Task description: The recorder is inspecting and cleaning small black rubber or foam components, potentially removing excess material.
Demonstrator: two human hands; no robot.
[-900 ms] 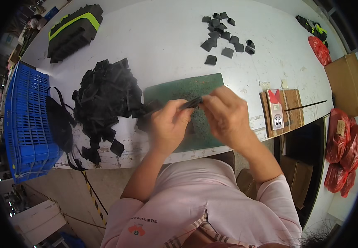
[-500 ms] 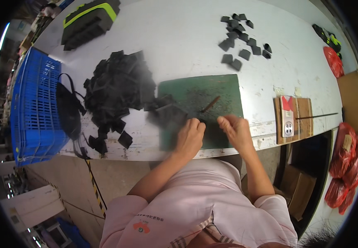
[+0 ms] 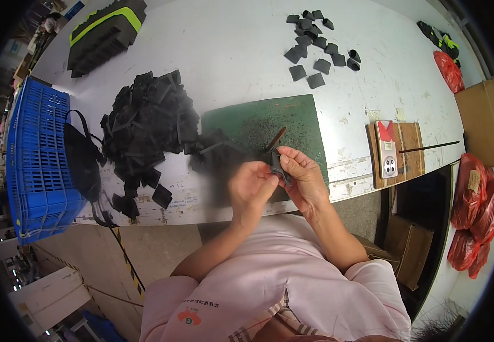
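A small dark fabric piece (image 3: 278, 164), folded into a short sleeve-like shape, is held over the green mat (image 3: 304, 114). My right hand (image 3: 305, 179) pinches it between thumb and fingers. From the other side my left hand (image 3: 250, 191) grips its lower left edge, slightly blurred. Just beyond the hands, a thin brown stick-like tool (image 3: 278, 137) lies on the mat, its near end close to the piece. A big heap of flat black fabric pieces (image 3: 150, 117) lies to the left and spreads onto the mat's left edge.
Several finished-looking dark pieces (image 3: 321, 45) lie scattered at the far side. On the left stand a blue crate (image 3: 41, 159) and a black strapped bag or mask-like item (image 3: 81, 157). A phone (image 3: 387, 151) rests on a wooden board (image 3: 412, 154) at right, beside a thin rod (image 3: 432, 147).
Both hands have come together on the fabric piece, which now shows between them; earlier they were apart over the mat. The whole view has shifted slightly.
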